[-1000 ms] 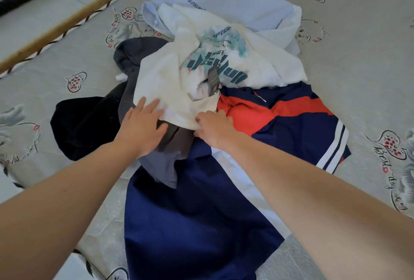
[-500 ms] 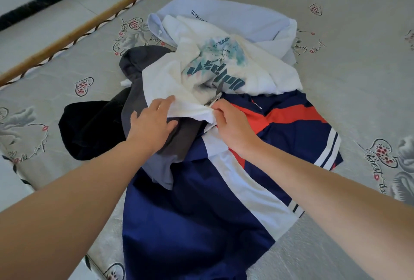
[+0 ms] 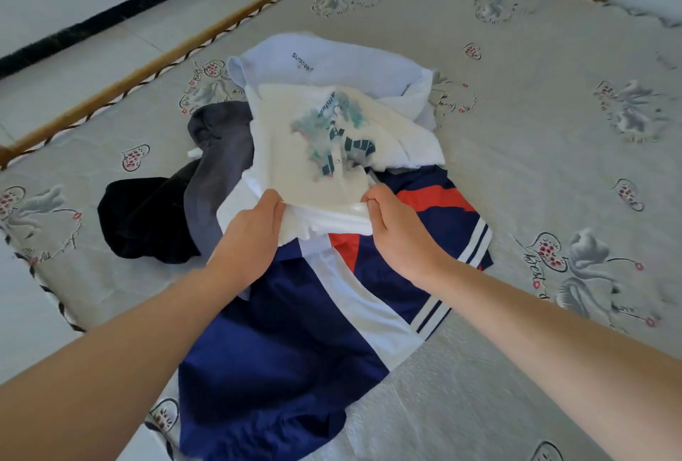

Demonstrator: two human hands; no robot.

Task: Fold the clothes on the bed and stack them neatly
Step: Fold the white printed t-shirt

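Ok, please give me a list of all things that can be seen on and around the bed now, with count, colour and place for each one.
white T-shirt: one, white with teal print, top of the pile, near edge lifted by both hands
pale blue garment: one, light blue with small dark lettering, far side of the pile, partly under the white T-shirt
grey garment: one, dark grey, left of the white T-shirt
black garment: one, black, leftmost, on the bed cover
navy garment: one, navy with red and white panels, nearest part of the pile
bed cover: one, grey with flower and heart prints, under everything
floor: pale tiles, far left beyond the bed edge
left hand: one, grips the T-shirt's edge
right hand: one, grips the same edge
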